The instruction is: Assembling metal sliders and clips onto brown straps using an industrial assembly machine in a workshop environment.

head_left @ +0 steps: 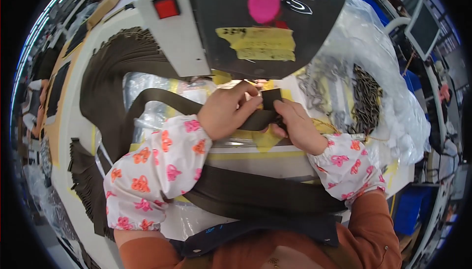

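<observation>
Under the machine head, a dark olive webbing strap (165, 97) runs in from a bundle on the left and passes beneath my left hand. My left hand (227, 110) has its fingers curled, with thumb and forefinger pinching toward the strap near the lit work spot. My right hand (301, 127) grips the strap's folded end (272, 100) between thumb and fingers, and a short flap stands up beside the thumb. The two hands are a little apart, with a stretch of strap between them. My fingertips partly hide the fold.
A grey and white machine head (268, 18) with a red switch (166, 7) overhangs my hands. Strap bundles (105, 89) pile up at left, and more straps (265, 193) lie before me. Metal chain-like pieces (366, 99) and clear plastic wrap (400, 116) lie at right.
</observation>
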The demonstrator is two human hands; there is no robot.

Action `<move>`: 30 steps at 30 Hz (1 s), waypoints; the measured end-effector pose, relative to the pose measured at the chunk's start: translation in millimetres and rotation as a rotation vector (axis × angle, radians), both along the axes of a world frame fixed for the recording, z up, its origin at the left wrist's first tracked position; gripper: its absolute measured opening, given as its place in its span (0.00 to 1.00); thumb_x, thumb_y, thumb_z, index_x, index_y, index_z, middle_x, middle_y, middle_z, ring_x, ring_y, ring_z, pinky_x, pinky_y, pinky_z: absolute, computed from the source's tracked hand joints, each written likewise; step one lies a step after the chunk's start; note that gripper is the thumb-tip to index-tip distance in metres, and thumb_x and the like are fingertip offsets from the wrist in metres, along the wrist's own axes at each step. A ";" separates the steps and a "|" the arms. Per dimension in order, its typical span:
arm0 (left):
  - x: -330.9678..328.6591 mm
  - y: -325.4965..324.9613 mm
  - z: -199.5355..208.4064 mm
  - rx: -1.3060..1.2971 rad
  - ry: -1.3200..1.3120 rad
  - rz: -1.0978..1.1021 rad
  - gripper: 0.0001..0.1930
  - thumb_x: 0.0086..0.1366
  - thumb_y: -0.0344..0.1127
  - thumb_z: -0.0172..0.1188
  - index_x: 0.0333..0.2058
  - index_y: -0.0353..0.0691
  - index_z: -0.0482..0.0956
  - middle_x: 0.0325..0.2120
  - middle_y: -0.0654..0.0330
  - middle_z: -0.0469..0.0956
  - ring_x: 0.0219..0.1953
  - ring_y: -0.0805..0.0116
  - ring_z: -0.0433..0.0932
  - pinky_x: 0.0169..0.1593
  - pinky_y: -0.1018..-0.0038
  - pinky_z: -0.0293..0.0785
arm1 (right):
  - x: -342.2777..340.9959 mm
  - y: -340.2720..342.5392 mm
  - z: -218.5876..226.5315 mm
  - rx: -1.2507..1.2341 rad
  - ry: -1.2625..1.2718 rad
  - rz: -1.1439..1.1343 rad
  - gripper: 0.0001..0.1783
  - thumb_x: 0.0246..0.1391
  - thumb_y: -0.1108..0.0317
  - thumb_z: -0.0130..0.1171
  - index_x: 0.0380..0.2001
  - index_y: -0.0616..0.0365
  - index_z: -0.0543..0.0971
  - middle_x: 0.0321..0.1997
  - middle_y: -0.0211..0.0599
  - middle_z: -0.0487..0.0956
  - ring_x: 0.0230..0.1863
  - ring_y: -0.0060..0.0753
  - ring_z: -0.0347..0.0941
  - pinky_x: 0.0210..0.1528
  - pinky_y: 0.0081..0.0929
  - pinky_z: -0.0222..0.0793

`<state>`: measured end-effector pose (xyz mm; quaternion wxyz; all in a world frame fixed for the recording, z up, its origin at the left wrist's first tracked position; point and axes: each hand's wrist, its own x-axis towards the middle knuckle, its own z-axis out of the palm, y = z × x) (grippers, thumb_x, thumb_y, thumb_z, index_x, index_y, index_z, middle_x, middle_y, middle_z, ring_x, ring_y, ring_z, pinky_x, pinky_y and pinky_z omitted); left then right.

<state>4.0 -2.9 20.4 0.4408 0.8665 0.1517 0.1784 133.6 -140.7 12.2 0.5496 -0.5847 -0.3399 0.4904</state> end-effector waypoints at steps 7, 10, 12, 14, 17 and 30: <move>4.8 -8.3 -4.1 -0.046 -0.052 -0.079 0.09 0.59 0.30 0.53 0.38 0.35 0.74 0.21 0.53 0.76 0.22 0.58 0.76 0.27 0.73 0.70 | 0.1 -4.1 10.7 -0.174 -0.001 0.056 0.18 0.59 0.59 0.40 0.24 0.62 0.69 0.13 0.31 0.69 0.13 0.17 0.61 0.16 0.18 0.55; 5.1 -10.5 -6.9 -0.036 -0.041 -0.042 0.10 0.59 0.31 0.54 0.40 0.37 0.75 0.21 0.52 0.76 0.23 0.57 0.76 0.27 0.71 0.71 | -5.9 -1.9 -7.8 0.052 0.033 -0.089 0.18 0.59 0.60 0.41 0.23 0.63 0.68 0.12 0.29 0.67 0.13 0.17 0.62 0.16 0.18 0.57; 5.1 -12.3 -1.7 0.217 -0.073 -0.052 0.12 0.57 0.31 0.55 0.40 0.38 0.75 0.22 0.53 0.76 0.22 0.59 0.76 0.27 0.71 0.71 | -5.1 -3.5 -4.6 0.004 0.006 -0.078 0.18 0.59 0.61 0.40 0.22 0.63 0.68 0.12 0.29 0.66 0.12 0.18 0.62 0.15 0.19 0.56; 4.2 -13.2 -0.8 0.475 -0.103 -0.059 0.13 0.55 0.30 0.55 0.40 0.38 0.75 0.23 0.54 0.77 0.22 0.61 0.76 0.26 0.71 0.71 | -4.7 -3.2 -3.3 -0.039 -0.019 -0.063 0.17 0.59 0.63 0.40 0.22 0.64 0.68 0.12 0.29 0.65 0.11 0.18 0.61 0.14 0.19 0.55; 1.4 -17.3 2.5 1.075 -0.097 -0.177 0.20 0.46 0.29 0.54 0.41 0.30 0.73 0.30 0.54 0.77 0.19 0.67 0.73 0.24 0.75 0.70 | -5.8 -1.0 -4.6 -0.002 -0.020 -0.042 0.16 0.58 0.65 0.39 0.21 0.64 0.67 0.11 0.30 0.65 0.10 0.19 0.60 0.13 0.20 0.54; 2.2 -24.5 1.5 1.049 -0.091 -0.162 0.20 0.47 0.27 0.53 0.42 0.30 0.72 0.24 0.59 0.72 0.20 0.67 0.70 0.23 0.73 0.68 | -7.1 -1.2 -3.5 -0.002 -0.012 -0.119 0.15 0.56 0.68 0.39 0.19 0.64 0.68 0.12 0.31 0.66 0.11 0.20 0.61 0.13 0.20 0.56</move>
